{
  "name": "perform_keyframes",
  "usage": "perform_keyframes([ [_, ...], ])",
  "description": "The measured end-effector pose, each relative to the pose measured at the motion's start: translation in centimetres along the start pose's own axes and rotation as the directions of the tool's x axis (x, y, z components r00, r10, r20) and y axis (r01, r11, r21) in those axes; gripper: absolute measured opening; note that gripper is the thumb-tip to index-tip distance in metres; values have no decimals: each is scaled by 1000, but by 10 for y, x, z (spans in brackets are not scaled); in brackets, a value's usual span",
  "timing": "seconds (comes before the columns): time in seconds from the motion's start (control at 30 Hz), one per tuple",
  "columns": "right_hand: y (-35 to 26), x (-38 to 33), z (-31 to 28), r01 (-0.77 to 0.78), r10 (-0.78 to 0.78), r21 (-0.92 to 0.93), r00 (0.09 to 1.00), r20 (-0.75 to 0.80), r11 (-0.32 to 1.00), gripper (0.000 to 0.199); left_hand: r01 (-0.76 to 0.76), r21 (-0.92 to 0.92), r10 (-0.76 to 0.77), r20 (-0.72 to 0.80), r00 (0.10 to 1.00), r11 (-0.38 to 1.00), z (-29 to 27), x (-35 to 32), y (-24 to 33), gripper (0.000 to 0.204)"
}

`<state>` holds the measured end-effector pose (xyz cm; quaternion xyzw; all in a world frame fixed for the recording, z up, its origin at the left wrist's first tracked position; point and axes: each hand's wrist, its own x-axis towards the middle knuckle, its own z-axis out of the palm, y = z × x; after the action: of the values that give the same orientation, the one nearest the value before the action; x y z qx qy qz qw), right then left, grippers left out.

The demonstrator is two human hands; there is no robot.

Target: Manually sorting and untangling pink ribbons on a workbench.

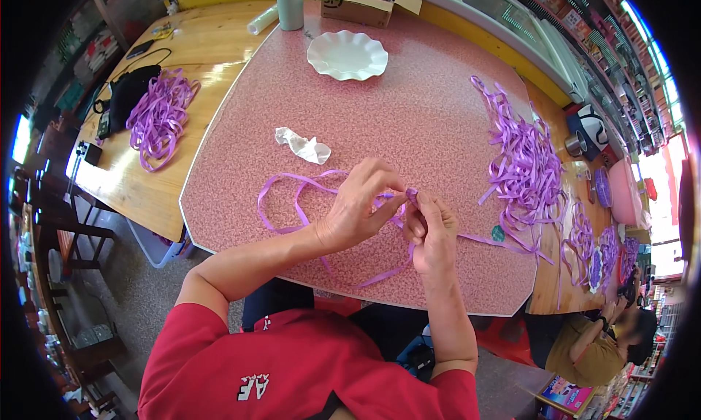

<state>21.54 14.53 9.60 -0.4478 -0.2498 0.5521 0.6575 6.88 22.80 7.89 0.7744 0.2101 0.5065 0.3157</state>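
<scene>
Purple ribbon [412,195]: a small folded part sits at the fingertips, above the near part of the tabletop [241,135]; loose loops of it lie to the left and below the hands.
Left hand [355,210]: reaches in from the left with the wrist bent, thumb and forefinger pinched together on the ribbon.
Right hand [432,234]: just beside the left one, thumb and curled fingers clamped on the folded part.
Right heap of purple ribbons [522,164]: a long tangled pile along the right side of the pink speckled surface; a strand runs from it toward the right hand, but whether it joins the held piece cannot be told.
Green round piece [498,233]: beside that strand.
Crumpled white tissue [303,145]: beyond the loose loops.
White scalloped plate [347,55]: farther back, near a grey-green cylinder [290,8] and an open cardboard box [355,11].
Left heap of purple ribbons [161,117]: on the wooden table [201,40], beside a black bag [131,91].
Co-worker [593,354]: at lower right, in a brown top.
</scene>
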Motion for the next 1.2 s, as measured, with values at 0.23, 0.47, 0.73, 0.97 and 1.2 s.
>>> perform_keyframes([
  [0.23, 6, 2, -5, -2, 1, -10, 1000, -24, 1000, 13, -161, 240, 148, 71, 986, 957, -4, 3, 5, 28],
  [0.47, 15, 9, -7, 206, -231, -407, 973, -13, 890, 12, -80, 243, 61, 86, 994, 967, -2, 1, 0, 26],
  [0.73, 3, 13, -10, 33, -35, -285, 999, -2, 958, 13, 67, 84, -78, 139, 987, 994, -3, 0, -5, 21],
  [0.97, -5, 13, -7, -39, 53, -282, 998, 41, 959, 12, 397, -237, -349, 222, 911, 887, -4, -2, -7, 16],
  [1.2, -5, 14, -9, -20, 30, -220, 999, 41, 975, 11, 421, -339, -352, 248, 902, 841, -4, -2, -8, 13],
])
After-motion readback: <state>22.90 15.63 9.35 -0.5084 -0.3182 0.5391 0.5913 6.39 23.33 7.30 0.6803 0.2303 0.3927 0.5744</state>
